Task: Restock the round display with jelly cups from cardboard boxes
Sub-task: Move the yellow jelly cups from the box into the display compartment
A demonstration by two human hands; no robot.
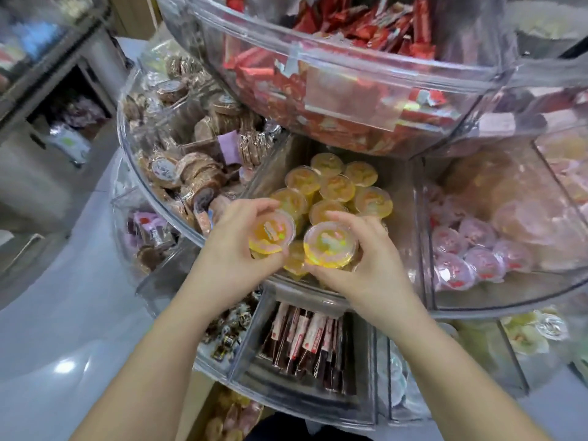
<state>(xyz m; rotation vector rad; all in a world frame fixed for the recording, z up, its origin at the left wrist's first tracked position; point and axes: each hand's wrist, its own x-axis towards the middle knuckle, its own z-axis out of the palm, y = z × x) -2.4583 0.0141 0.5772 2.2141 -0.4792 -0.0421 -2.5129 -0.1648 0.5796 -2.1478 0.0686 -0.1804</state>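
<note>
My left hand (pixel 235 246) grips one yellow jelly cup (pixel 270 233), fingers curled round its rim, thumb under it; my right hand (pixel 359 265) holds a second yellow cup (pixel 329 245) the same way, just beside the first. Both cups sit at the front edge of the middle-tier compartment (pixel 401 198) of the round display, above more yellow cups (pixel 337 186) packed behind. Pink cups (pixel 471 253) fill the compartment to the right, brown wrapped snacks (pixel 191 173) the left one.
</note>
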